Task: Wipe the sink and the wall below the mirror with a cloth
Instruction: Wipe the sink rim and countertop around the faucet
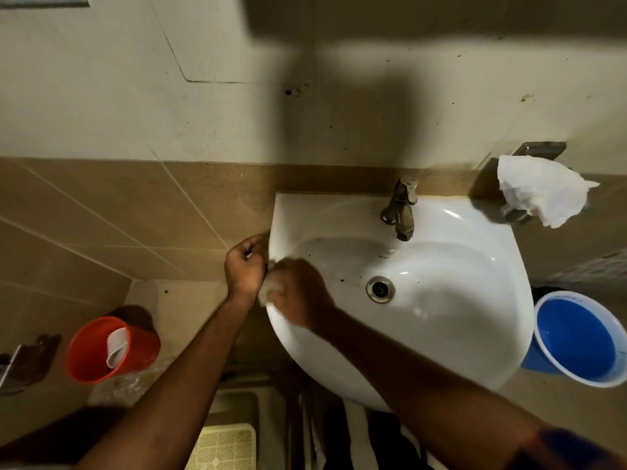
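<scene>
White ceramic sink (451,334), fixed to the far wall (210,117). Glossy, with dark specks and faint smears in the bowl around the round metal drain (380,289). Tarnished metal tap (402,212) at the far rim, spout pointing over the bowl.

Small pale cloth (267,295), crumpled into a wad, on the sink's left rim toward the near side. Only a bit of it visible, peeking out between the two hands.

Right hand (298,296) on top of that wad, blurred, fingers curled down around it, pressing it to the rim.

Left hand (244,266) just left of the sink's edge, fingers folded in toward the palm, thumb side touching the cloth. Cannot tell whether pinching a corner of it or merely beside it.

Wall above the sink pale and stained, dotted with dark marks. Band of tan tiles (101,215) along the bottom, level with the rim.

To the right of the tap, a crumpled white rag (539,191) draped over a metal wall bracket (539,149).

On the floor, well apart: blue bucket (576,337) under the sink's right side, orange bucket (88,361) off to the left with a white cup (117,347) lying inside it.
</scene>
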`<state>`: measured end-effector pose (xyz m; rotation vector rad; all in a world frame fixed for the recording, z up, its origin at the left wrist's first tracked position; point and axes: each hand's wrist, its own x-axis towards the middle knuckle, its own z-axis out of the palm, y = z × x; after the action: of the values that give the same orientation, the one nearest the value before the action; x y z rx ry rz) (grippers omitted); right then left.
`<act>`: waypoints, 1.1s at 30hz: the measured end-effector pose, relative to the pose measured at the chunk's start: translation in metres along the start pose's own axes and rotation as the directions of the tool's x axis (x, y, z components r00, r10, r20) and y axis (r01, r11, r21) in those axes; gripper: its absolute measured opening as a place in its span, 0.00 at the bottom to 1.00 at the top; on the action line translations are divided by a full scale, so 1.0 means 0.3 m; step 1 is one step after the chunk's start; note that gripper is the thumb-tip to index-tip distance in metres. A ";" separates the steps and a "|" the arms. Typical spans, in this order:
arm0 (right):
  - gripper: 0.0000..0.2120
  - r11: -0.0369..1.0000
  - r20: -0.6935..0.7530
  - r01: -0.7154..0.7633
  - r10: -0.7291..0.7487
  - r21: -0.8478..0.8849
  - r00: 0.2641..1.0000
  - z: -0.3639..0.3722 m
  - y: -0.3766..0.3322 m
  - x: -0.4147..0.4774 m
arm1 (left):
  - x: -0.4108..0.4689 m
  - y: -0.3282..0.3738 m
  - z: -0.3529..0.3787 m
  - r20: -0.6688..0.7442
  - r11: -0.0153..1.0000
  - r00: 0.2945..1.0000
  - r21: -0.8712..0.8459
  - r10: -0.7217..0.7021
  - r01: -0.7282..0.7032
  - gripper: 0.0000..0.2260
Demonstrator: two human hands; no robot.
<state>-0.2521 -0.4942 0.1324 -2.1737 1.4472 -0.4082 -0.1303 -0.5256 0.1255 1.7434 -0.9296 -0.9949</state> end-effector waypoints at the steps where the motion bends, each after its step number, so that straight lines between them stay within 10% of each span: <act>1: 0.12 0.999 0.055 0.032 -0.034 0.036 0.998 0.002 -0.022 -0.053 | -0.007 0.006 -0.002 -0.008 1.000 1.000 0.009 0.008 -0.008 0.12; 10: 0.06 0.895 -0.122 -0.238 0.303 0.377 0.945 -0.210 0.012 -0.095 | -0.051 0.031 -0.030 -0.010 0.998 0.999 0.044 0.039 -0.038 0.10; 19: 0.17 1.000 -0.004 0.019 -0.018 0.025 1.000 0.044 -0.039 -0.304 | -0.094 0.013 -0.005 0.008 0.993 0.998 0.103 0.063 -0.064 0.10; 24: 0.14 0.982 0.295 0.177 -0.188 0.063 0.937 -0.109 0.122 -0.537 | -0.145 -0.011 -0.011 0.122 0.915 0.955 0.276 0.270 -0.294 0.11; 28: 0.18 0.999 0.492 0.045 -0.049 0.021 0.869 -0.267 0.278 -0.608 | -0.207 -0.019 -0.004 0.196 0.801 0.885 0.377 0.423 -0.466 0.11; 33: 0.17 0.994 0.277 -0.035 0.004 0.105 0.961 -0.257 0.256 -0.644 | -0.322 -0.048 0.001 0.212 0.698 0.796 0.389 0.567 -0.601 0.09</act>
<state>-0.4255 -0.3588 0.1588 -2.0340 1.2611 -0.1635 -0.1661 -0.4353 0.1341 1.5784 -1.7370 -0.4375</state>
